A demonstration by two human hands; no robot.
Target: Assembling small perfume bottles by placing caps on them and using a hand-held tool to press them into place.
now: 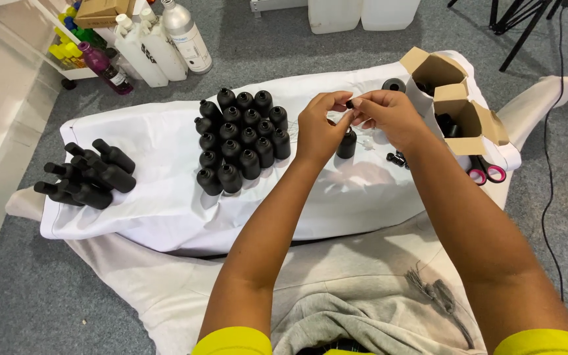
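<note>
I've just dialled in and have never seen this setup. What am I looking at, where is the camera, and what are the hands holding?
No machine here: a person sits on the floor, filmed by a camera worn on their head that looks down. The left hand and right hand pinch a small dark part between their fingertips, above one upright black bottle. On the white cloth stand grouped black bottles; more lie piled at the left. Open cardboard boxes and pink-handled scissors sit at the right.
</note>
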